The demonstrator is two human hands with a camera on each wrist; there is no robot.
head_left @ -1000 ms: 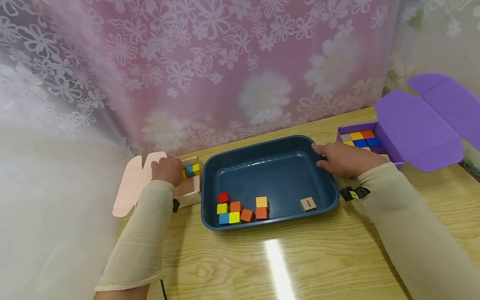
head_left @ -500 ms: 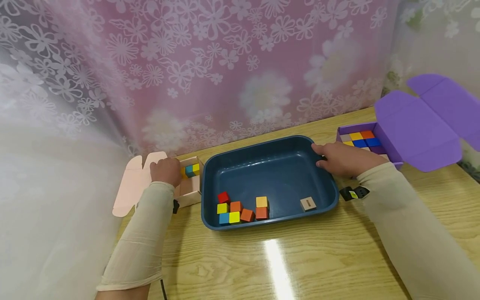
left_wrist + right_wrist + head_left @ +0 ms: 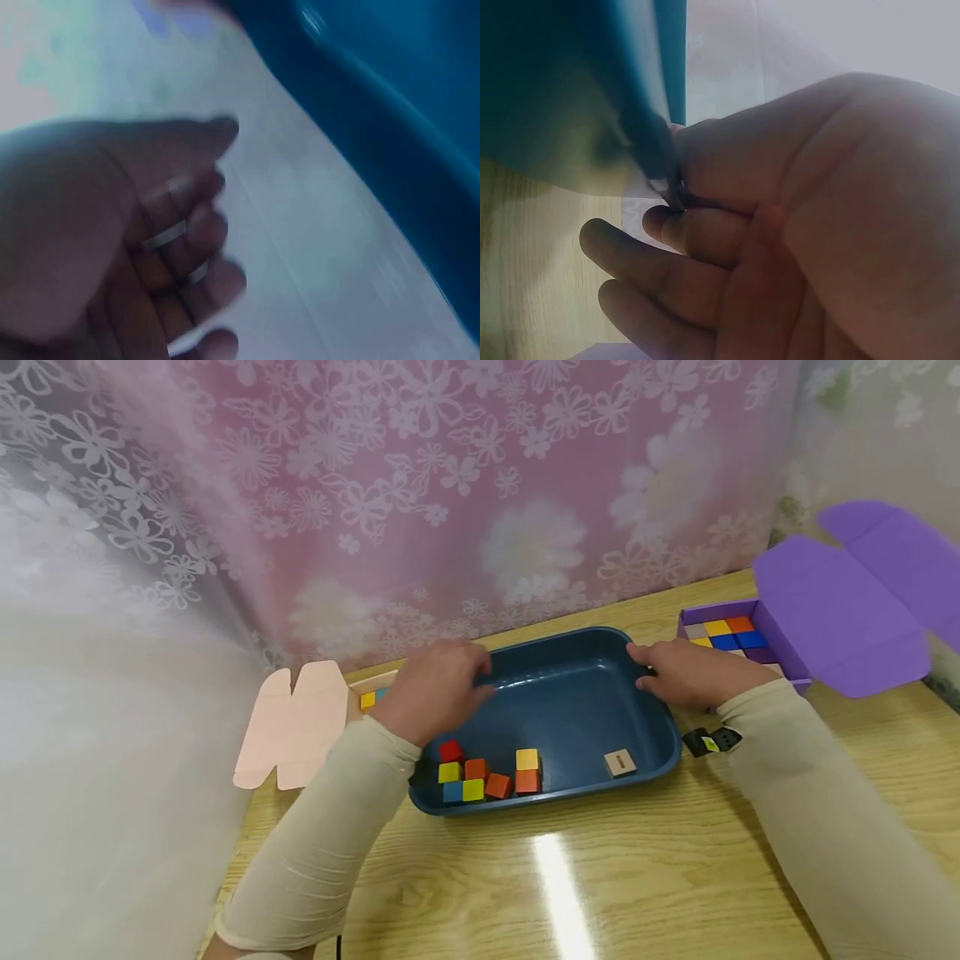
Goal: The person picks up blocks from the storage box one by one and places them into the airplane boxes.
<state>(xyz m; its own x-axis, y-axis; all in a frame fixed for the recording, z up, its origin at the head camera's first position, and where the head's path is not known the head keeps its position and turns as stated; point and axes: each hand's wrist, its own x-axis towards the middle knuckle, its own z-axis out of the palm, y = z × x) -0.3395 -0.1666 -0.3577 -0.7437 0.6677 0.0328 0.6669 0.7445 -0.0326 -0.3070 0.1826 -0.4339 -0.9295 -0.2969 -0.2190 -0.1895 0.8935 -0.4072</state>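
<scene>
My left hand (image 3: 438,689) hovers over the left end of the dark blue tray (image 3: 562,714), fingers loosely curled and holding nothing. The left wrist view shows the same hand (image 3: 142,225) from the palm side, with bare space between thumb and fingertips. My right hand (image 3: 686,672) grips the tray's right rim; up close, thumb and index finger (image 3: 705,232) pinch the edge. Inside the tray, several coloured cubes (image 3: 474,770) cluster at the front left: red, yellow, blue and orange. A yellow-orange cube (image 3: 527,759) sits behind one of them. Alone at the front right lies a plain wooden cube (image 3: 620,763) with a dash mark.
Left of the tray stands an open pink box (image 3: 300,727), partly hidden by my left arm, with a yellow cube (image 3: 367,700) visible inside. An open purple box (image 3: 840,610) with several coloured cubes (image 3: 723,642) stands at the right. Behind the wooden table (image 3: 465,877) hangs a flowered curtain (image 3: 450,510).
My left hand has come out of the pink box and moved right, over the tray's left end. The right hand keeps its grip on the rim, and the tray's cubes look the same.
</scene>
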